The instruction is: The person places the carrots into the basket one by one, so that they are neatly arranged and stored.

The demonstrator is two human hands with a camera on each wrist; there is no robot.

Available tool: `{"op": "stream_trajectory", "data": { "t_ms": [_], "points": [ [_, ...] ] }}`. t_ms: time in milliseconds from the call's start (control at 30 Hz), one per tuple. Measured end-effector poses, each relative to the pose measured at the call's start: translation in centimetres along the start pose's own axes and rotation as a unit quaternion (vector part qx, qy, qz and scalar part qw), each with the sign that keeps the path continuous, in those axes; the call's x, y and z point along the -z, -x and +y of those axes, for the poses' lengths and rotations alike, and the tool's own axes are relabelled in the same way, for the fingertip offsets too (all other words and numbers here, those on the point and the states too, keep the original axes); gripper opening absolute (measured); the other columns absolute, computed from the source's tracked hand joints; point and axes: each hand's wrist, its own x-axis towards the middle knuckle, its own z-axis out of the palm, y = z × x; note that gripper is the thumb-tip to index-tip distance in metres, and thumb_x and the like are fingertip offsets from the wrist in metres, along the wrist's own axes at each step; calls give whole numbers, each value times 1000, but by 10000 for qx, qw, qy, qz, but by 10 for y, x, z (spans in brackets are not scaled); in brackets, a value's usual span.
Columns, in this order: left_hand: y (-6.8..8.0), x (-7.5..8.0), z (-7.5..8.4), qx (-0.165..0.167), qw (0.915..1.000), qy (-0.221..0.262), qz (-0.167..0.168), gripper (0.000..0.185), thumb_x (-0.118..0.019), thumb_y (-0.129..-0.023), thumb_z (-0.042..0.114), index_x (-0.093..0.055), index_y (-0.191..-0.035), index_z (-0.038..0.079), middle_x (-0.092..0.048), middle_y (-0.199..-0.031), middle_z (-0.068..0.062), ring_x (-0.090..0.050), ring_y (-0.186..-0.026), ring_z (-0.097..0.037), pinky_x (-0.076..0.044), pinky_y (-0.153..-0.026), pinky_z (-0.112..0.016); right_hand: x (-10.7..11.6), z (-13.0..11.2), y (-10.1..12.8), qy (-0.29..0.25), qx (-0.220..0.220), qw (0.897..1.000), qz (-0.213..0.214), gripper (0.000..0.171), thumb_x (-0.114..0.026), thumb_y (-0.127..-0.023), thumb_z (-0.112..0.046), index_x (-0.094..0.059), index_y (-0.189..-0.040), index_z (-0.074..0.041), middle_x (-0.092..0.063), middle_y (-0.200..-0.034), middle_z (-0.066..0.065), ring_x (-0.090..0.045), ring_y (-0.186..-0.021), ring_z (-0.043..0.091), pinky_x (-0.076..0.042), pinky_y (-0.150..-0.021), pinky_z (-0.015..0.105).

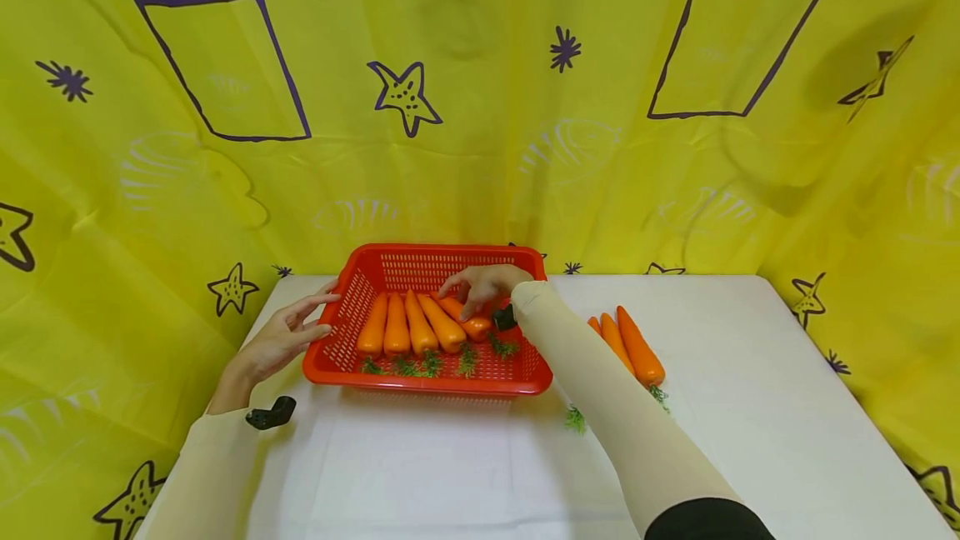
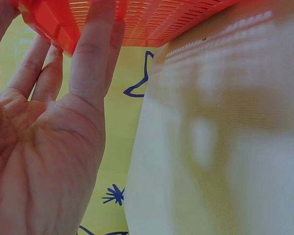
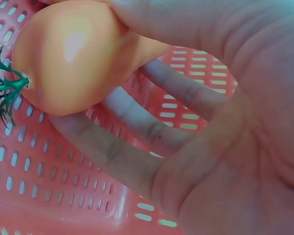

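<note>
Staged tabletop booth, yellow patterned backdrop [image 1: 480, 107]

Roughly seven carrots [image 1: 420, 323], one basket [image 1: 390, 261]

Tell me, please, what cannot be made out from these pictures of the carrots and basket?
- Head view: the sleeve hides part of the loose carrots on the table, so their count is uncertain.
- Left wrist view: the red basket is cut off by the top edge; its contents are unseen.
- Right wrist view: the held carrot has its tip hidden behind the right hand.
</note>
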Motion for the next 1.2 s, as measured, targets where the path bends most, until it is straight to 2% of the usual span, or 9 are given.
{"op": "stream_trajectory", "data": {
  "t_ms": [33,167,233,433,567,667,767,933,1200],
  "points": [
    [0,0,0,-13,10000,-5,-7,49,-53,-104,-4,-40,-151,-5,0,-173,-9,-4,-154,-45,-50,-104,-27,0,0,0,15,1,10000,-2,59,-75,-94,-10,-56,-148,-22,-60,-132,9,-56,-120,23,-56,-91,33],
    [0,1,0,17,10000,-47,26,50,-54,-104,-4,-39,-151,-6,-1,-173,-9,-21,-153,-32,-50,-103,-28,1,-3,4,-67,-32,10000,-34,61,-76,-94,-11,-54,-150,-22,-57,-140,9,-54,-125,23,-55,-93,34],
    [0,1,-1,52,9999,-69,69,50,-54,-103,-4,-39,-151,-7,-2,-173,-9,-24,-152,-28,-51,-103,-28,2,-6,8,-94,-47,9999,-58,63,-76,-94,-11,-52,-151,-22,-54,-144,9,-53,-127,24,-55,-95,35],
    [0,1,-4,71,9999,-44,73,50,-55,-103,-4,-39,-151,-7,-2,-173,-8,-8,-154,-42,-51,-103,-27,8,-12,23,337,24,9994,-76,68,-77,-94,-21,-47,-155,-22,-53,-146,14,-55,-125,24,-55,-95,38],
    [0,2,-5,8,10000,6,29,50,-54,-104,-4,-39,-152,-6,1,-173,-10,-34,-149,-22,-51,-102,-28,16,-14,38,627,219,9978,6,66,-75,-96,-25,-46,-155,-23,-52,-148,16,-61,-116,25,-55,-92,42],
    [0,3,-4,12,10000,53,49,51,-54,-103,-4,-39,-152,-5,3,-173,-11,-50,-135,-6,-52,-101,-28,20,-14,53,670,377,9970,93,64,-74,-97,-24,-46,-155,-22,-51,-148,20,-65,-102,36,-56,-89,51],
    [0,3,-4,17,10000,27,66,51,-54,-103,-5,-39,-152,-5,3,-173,-12,-51,-132,-2,-52,-100,-28,24,-14,70,631,545,9963,184,64,-74,-97,-22,-47,-155,-18,-51,-146,23,-66,-94,42,-56,-89,56],
    [-1,2,-2,-11,9999,157,15,51,-53,-103,-6,-39,-152,-6,4,-173,-11,-50,-133,-2,-53,-100,-28,31,-8,98,444,910,9942,362,60,-73,-97,-18,-49,-152,-15,-52,-144,25,-70,-83,25,-59,-83,51],
    [-1,2,-3,18,9999,126,21,51,-52,-104,-5,-38,-153,-5,3,-173,-9,-45,-136,-4,-52,-101,-29,37,14,150,145,1124,9893,916,61,-73,-97,-19,-47,-153,-13,-52,-143,21,-71,-89,29,-58,-73,39]
  ]
}}
